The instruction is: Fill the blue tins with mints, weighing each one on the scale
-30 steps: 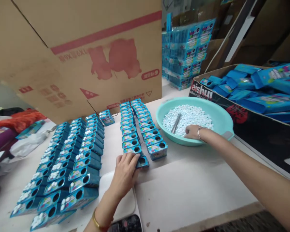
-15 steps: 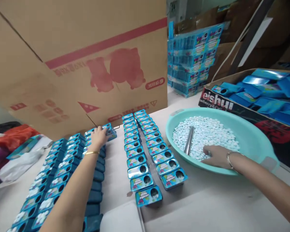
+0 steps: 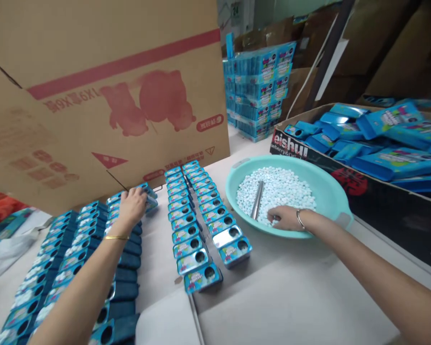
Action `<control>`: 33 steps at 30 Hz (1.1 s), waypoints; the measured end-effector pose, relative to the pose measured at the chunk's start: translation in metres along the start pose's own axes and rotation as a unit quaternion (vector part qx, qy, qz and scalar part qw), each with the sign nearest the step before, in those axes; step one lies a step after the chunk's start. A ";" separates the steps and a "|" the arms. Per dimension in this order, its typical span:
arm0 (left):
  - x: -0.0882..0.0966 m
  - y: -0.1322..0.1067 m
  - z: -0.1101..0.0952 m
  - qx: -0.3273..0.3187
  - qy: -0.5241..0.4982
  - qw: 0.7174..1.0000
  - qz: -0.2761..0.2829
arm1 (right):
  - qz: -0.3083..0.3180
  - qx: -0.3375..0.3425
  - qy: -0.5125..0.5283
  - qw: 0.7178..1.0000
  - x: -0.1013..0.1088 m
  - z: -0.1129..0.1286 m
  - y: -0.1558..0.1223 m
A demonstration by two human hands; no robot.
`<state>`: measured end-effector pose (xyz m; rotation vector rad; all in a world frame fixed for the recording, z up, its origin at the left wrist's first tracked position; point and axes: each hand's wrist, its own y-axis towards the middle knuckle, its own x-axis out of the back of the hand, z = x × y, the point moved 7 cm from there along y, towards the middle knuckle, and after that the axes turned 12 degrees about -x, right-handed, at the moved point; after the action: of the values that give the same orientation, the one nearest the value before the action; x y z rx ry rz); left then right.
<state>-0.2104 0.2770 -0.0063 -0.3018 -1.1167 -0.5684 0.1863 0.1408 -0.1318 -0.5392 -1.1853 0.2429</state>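
Note:
My left hand [image 3: 132,203] reaches to the far end of the left block of small blue tins [image 3: 72,249], its fingers curled over a tin [image 3: 150,197] standing apart near the cardboard box. My right hand [image 3: 285,218] rests inside the teal basin [image 3: 335,201], fingers bent down into the heap of small white candies [image 3: 276,189]. A metal scoop [image 3: 257,200] lies in the candies just left of that hand. Two rows of tins with empty round holes [image 3: 197,225] run between my hands.
A large cardboard box [image 3: 104,91] stands behind the tins. To the right, an open carton [image 3: 380,191] holds loose blue tins. Wrapped blue packs [image 3: 258,91] are stacked at the back. A white flat object [image 3: 165,321] lies at the near edge.
My left hand left the nearest tin of the middle rows and went to the far tin by the cardboard box. My right hand stayed in the basin. The camera shifted.

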 end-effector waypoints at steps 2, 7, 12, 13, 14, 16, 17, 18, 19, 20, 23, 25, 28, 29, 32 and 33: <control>0.032 -0.024 -0.008 -0.001 0.004 1.000 0.019 | 0.004 0.006 0.018 1.000 0.000 -0.003 0.003; 0.112 -0.117 -0.072 -0.078 -0.061 0.992 0.082 | 0.005 -0.024 0.153 0.988 0.003 -0.019 0.004; 0.119 -0.199 -0.161 -0.115 -0.139 0.968 0.177 | -0.013 -0.068 0.425 0.902 0.019 -0.033 -0.013; 0.113 -0.209 -0.174 -0.122 -0.145 0.964 0.188 | -0.018 -0.062 0.460 0.885 0.024 -0.034 -0.018; 0.106 -0.216 -0.184 -0.126 -0.147 0.962 0.195 | -0.021 -0.054 0.496 0.866 0.029 -0.034 -0.023; 0.096 -0.225 -0.196 -0.127 -0.144 0.963 0.190 | -0.019 -0.037 0.554 0.831 0.038 -0.035 -0.034; 0.094 -0.227 -0.198 -0.128 -0.145 0.965 0.178 | -0.016 -0.030 0.572 0.819 0.041 -0.036 -0.039; 0.096 -0.229 -0.199 -0.129 -0.148 0.968 0.159 | -0.011 -0.023 0.591 0.806 0.043 -0.036 -0.045; 0.100 -0.230 -0.199 -0.128 -0.156 0.971 0.132 | -0.001 -0.015 0.615 0.788 0.044 -0.037 -0.050; 0.106 -0.233 -0.197 -0.127 -0.166 0.973 0.096 | 0.009 -0.009 0.645 0.764 0.045 -0.037 -0.054; 0.131 -0.252 -0.185 -0.086 -0.216 0.972 -0.039 | 0.023 -0.017 0.734 0.679 0.043 -0.041 -0.066; 0.139 -0.278 -0.171 -0.005 -0.255 0.957 -0.139 | 0.018 -0.033 0.753 0.656 0.040 -0.039 -0.074; 0.117 -0.335 -0.150 0.176 -0.287 0.906 -0.255 | 0.035 -0.017 0.734 0.678 0.037 -0.019 -0.093; 0.099 -0.356 -0.147 0.244 -0.289 0.884 -0.273 | 0.048 -0.004 0.719 0.694 0.034 -0.008 -0.102; 0.032 -0.409 -0.150 0.408 -0.309 0.820 -0.257 | 0.085 0.036 0.654 0.750 0.021 0.033 -0.134; 0.013 -0.419 -0.155 0.427 -0.310 0.812 -0.248 | 0.098 0.050 0.633 0.766 0.014 0.048 -0.145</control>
<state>-0.3283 -0.1478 -0.0807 0.6687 -1.9963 -0.3597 0.1329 0.0372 -0.0321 -0.5631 0.2189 0.0659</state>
